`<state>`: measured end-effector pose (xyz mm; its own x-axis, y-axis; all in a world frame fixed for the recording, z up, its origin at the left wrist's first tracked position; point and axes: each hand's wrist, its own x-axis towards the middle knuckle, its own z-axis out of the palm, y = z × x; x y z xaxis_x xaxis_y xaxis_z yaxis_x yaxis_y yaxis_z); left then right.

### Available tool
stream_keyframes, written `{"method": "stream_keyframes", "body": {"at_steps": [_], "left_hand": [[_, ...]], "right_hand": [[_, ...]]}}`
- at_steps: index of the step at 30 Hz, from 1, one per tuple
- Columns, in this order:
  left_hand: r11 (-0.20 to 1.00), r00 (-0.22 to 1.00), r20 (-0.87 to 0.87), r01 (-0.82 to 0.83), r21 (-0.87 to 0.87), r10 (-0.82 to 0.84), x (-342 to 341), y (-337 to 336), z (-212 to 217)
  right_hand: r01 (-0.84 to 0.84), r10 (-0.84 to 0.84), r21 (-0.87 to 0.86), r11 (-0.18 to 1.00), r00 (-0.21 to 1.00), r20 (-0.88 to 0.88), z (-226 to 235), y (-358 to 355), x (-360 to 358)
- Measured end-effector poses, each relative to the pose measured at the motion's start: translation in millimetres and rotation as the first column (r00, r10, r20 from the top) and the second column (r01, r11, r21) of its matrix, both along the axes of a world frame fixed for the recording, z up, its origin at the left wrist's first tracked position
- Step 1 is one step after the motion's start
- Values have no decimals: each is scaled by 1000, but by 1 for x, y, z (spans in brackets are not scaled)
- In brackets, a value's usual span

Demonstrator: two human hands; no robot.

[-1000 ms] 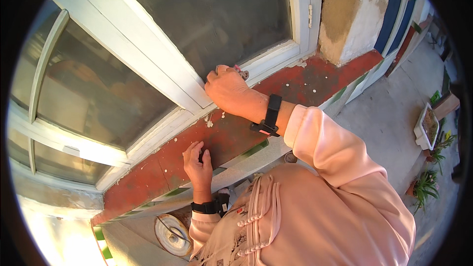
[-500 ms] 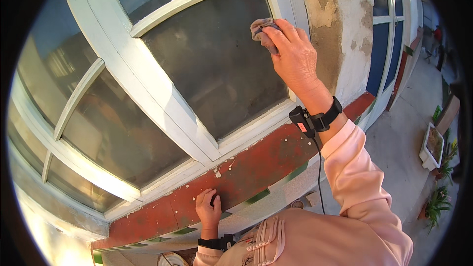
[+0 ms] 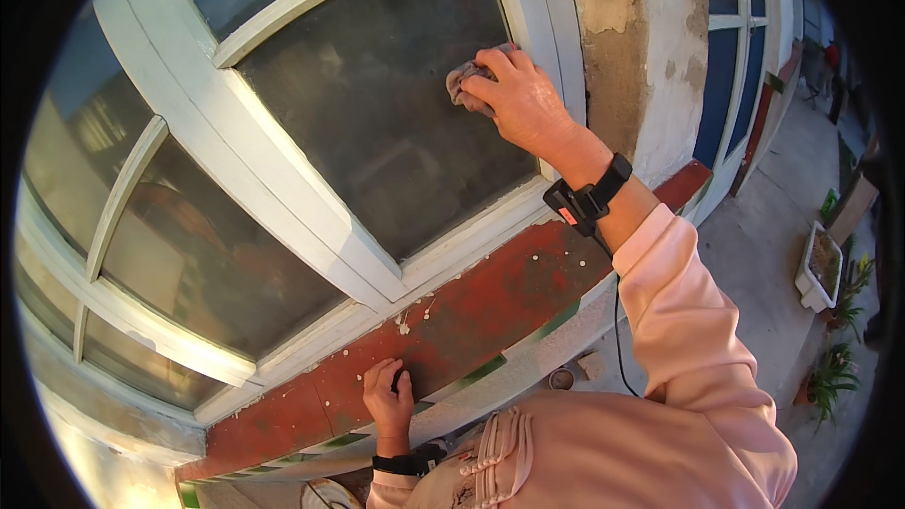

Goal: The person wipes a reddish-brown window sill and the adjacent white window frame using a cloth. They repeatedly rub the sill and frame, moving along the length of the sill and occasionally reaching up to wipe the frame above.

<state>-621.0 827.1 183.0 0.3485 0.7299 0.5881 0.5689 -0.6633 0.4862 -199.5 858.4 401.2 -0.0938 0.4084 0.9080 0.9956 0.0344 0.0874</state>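
Note:
My right hand [image 3: 530, 102] grips a crumpled greyish-brown rag [image 3: 469, 85] and presses it to the window pane [image 3: 377, 94], near the pane's right edge. The glass is dark and looks hazy with smears. White painted wood [image 3: 255, 165] frames it. Low down, my left hand [image 3: 387, 402] rests on the red painted window ledge [image 3: 471, 311] with its fingers curled. A small black thing [image 3: 403, 383] shows between its thumb and fingers; I cannot make out what it is. Both wrists wear black straps with a device.
Left of the upright bar are more panes [image 3: 207, 245]. Flaking plaster wall [image 3: 613, 47] stands right of the window. A cable [image 3: 617, 339] hangs from my right wrist device. At the right, a white planter [image 3: 818, 269] and potted plants [image 3: 832, 382] stand on the paving. A small round pot [image 3: 561, 379] sits below the ledge.
My right hand has moved the rag a little left and down over the glass. My left hand stays on the ledge. The whole view has shifted slightly.

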Motion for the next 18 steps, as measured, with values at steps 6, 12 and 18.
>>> {"method": "stream_keyframes", "body": {"at_steps": [6,12,18], "left_hand": [[1000,1000,4,11,4,-11,0,1,-1],[1000,1000,-2,-2,29,2,-1,2,-3],[999,999,30,-15,35,14,0,1,-4]], "right_hand": [[-90,54,-274,957,989,-138,-120,-23,-17],[-142,62,-302,943,964,-260,-84,-27,-22],[-81,101,439,895,995,-24,66,0,-42]]}}
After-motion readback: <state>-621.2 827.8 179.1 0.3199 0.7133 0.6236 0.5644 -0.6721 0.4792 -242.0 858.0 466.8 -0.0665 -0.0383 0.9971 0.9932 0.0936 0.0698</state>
